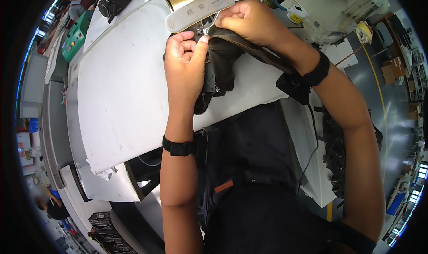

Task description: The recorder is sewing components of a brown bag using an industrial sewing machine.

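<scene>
A dark brown fabric piece [223, 60] lies bunched at a sewing machine's needle area, under the machine's long pale head [200, 11]. A zipper with metal teeth [205, 103] runs along its hanging lower edge. My left hand [185, 60] is closed on the fabric's left side, thumb and fingertips close to the metal presser parts [207, 28]. Just right of these parts, my right hand [249, 22] is curled, with thumb and forefinger pinched at the fabric's upper edge. Its other fingertips are partly hidden. A fold of the fabric stretches beneath my right forearm.
The white tabletop [125, 84] extends left, with a black pouch [118, 2] at its far end. A green machine box [76, 36] stands beyond. Near my right wrist hangs a black device [294, 86] with a cable. Cardboard boxes [392, 71] stand at right. Other people work at left.
</scene>
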`<state>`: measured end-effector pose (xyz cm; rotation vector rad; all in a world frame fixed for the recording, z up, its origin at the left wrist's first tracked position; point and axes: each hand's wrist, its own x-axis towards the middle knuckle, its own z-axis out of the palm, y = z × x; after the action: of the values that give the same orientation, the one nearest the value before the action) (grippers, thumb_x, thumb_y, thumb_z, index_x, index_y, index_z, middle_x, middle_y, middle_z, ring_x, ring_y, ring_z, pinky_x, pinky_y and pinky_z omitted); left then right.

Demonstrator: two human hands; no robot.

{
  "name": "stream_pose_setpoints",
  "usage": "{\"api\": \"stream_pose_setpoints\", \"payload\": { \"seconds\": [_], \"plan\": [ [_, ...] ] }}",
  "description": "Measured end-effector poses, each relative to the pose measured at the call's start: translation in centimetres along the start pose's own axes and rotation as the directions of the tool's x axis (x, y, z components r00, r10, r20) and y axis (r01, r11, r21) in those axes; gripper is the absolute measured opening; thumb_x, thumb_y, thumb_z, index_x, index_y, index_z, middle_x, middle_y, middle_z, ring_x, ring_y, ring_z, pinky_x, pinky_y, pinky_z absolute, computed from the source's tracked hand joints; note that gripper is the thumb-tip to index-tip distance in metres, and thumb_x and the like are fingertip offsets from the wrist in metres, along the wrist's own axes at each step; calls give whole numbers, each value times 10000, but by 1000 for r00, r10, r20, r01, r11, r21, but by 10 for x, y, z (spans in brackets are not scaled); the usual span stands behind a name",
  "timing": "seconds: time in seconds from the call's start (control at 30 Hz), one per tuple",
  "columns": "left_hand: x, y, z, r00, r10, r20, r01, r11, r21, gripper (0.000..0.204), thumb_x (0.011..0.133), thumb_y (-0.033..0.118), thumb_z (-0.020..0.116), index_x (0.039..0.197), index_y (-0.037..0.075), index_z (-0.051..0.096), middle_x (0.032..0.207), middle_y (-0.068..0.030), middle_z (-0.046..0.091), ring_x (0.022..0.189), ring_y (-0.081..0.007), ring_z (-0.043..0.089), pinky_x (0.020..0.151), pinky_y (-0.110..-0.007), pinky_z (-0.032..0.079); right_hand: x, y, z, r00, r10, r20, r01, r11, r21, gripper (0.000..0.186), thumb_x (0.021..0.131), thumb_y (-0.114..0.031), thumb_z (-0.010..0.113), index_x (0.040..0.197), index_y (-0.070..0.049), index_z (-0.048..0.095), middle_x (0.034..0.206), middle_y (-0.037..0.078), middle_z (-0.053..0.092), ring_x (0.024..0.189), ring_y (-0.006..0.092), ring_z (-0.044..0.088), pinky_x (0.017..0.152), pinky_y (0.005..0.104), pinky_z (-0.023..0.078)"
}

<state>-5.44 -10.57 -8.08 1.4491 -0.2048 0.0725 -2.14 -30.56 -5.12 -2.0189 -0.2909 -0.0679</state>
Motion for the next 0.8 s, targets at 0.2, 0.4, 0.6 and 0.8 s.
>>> {"api": "stream_pose_setpoints", "payload": {
  "seconds": [0.2,0.4,0.6,0.8],
  "plan": [
    [-2,0,2,1000,-15,-12,15,1000,-19,348,1019,85,720,1242,-97,526,911,-26,593,745,-43,548,659,-199,473,-1,-10,-1,1000,10,-19,-9,1000,23,215,899,-178,742,951,24,794,828,104,767,782,144,697,739,307,534],
    [-6,-6,8,998,52,-33,-51,998,33,356,1013,18,688,1329,-27,532,909,6,535,752,-44,501,688,-212,465,1,0,10,987,-135,-83,142,987,76,217,911,-161,701,978,27,787,904,141,785,846,198,734,796,338,548],
    [-4,-6,5,999,32,-31,-31,999,32,334,1017,-2,664,1313,-44,517,944,-17,570,799,-53,546,716,-210,486,9,9,23,964,-237,-117,239,971,9,233,902,-198,679,957,5,780,902,161,778,843,295,737,814,398,555],
    [-4,-2,10,993,-90,-76,84,993,-81,281,1005,12,687,1221,-36,512,884,-3,537,752,-41,501,680,-203,444,8,16,19,979,-181,-91,183,983,12,235,911,-190,678,944,24,770,901,150,785,860,266,747,822,373,559]
  ]
}}
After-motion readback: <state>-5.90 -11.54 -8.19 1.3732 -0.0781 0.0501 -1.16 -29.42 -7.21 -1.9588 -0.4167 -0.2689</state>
